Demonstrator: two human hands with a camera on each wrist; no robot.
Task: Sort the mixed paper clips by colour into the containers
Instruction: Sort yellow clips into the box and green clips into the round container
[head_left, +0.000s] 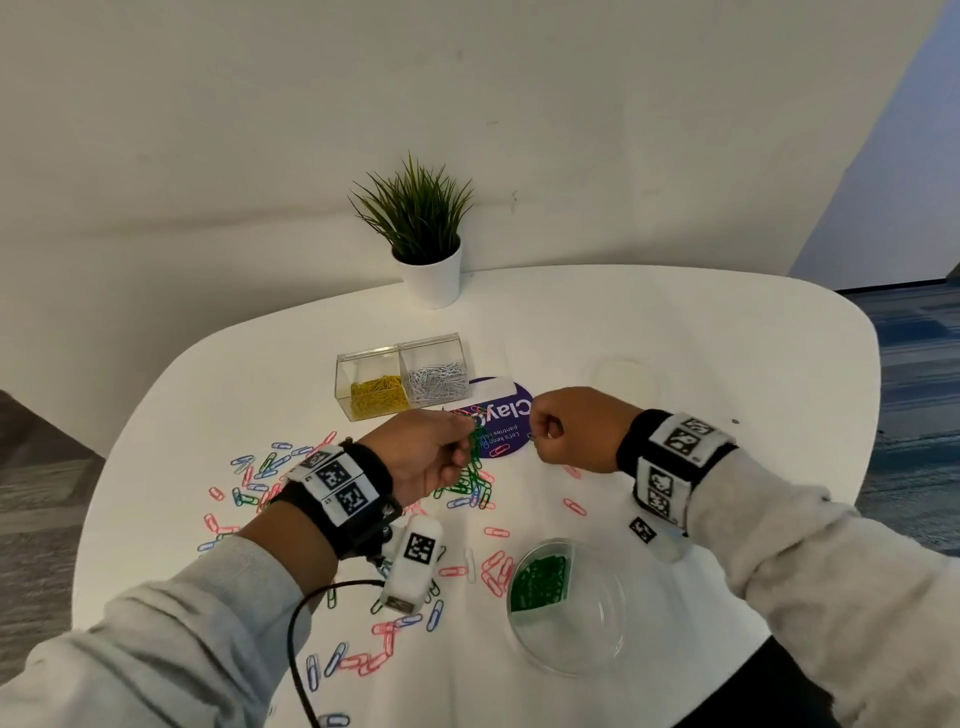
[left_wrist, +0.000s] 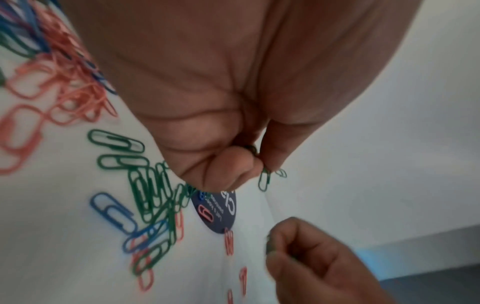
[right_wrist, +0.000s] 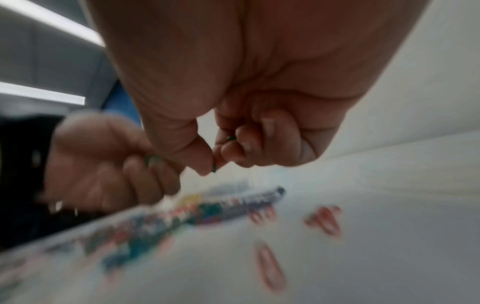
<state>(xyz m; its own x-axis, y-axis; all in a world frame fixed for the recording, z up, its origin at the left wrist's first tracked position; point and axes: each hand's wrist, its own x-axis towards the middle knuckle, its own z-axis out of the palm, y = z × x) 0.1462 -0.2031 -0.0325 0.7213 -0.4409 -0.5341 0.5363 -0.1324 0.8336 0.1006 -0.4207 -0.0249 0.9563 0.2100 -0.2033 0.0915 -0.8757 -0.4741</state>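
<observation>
Two hands (head_left: 431, 457) (head_left: 566, 431), green clips (left_wrist: 265, 179) pinched

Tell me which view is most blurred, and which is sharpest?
Right wrist view is most blurred: the clips on the table smear into streaks. Left wrist view is softer only at its edges; green clips read clearly. Head view is sharpest, though wide-angle bends the table edge.
</observation>
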